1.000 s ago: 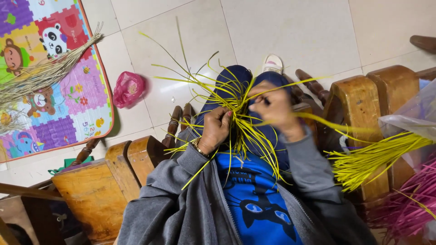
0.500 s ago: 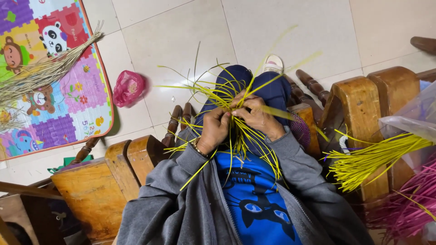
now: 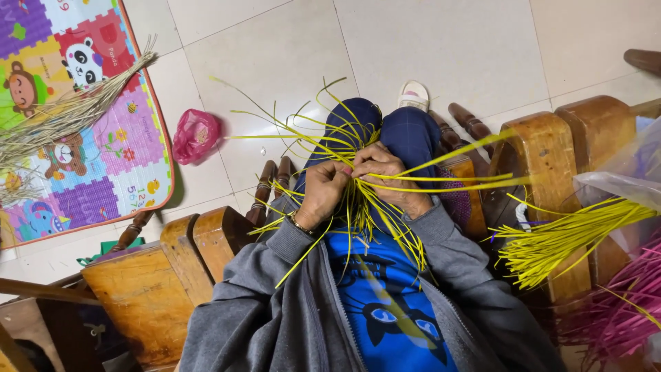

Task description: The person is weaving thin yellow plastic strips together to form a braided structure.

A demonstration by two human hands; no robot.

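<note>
**Yellow strips, both hands back on the bundle**

Yellow strips [image 3: 358, 182] sit in our lap, right over the blue trouser knees [image 3: 385, 131], and they fan out in every direction from the spot where we grip them. Compared with a second ago, our right hand [image 3: 389, 176] has come back in from its blurred swing out toward 3 o'clock, and now rests close against the left hand [image 3: 323, 193]. Two long strands that were whipping through the air now lie stretched flat toward 3 o'clock, across the wooden armrest [image 3: 544, 148]. We'd read that as one pull being over and the strands drawn tight, though that's a guess.

Left hand is curled shut around the gathered centre of the strips, a bracelet showing at the wrist. Right hand is curled too, fingers pinching strands just beside the left thumb; which exact strand it has, we can't tell.

Around us:
- a spare bunch of yellow strips [image 3: 564, 238] at 3 o'clock, on the chair beside us
- pink strips [image 3: 620, 310] at 4 o'clock, under a clear plastic bag [image 3: 630, 179]
- a pink crumpled bag [image 3: 195, 134] on the tiled floor [image 3: 441, 48] at 10 o'clock
- a colourful play mat [image 3: 103, 158] at 9 o'clock with dry straw-coloured fibres [image 3: 65, 117] lying on it
</note>
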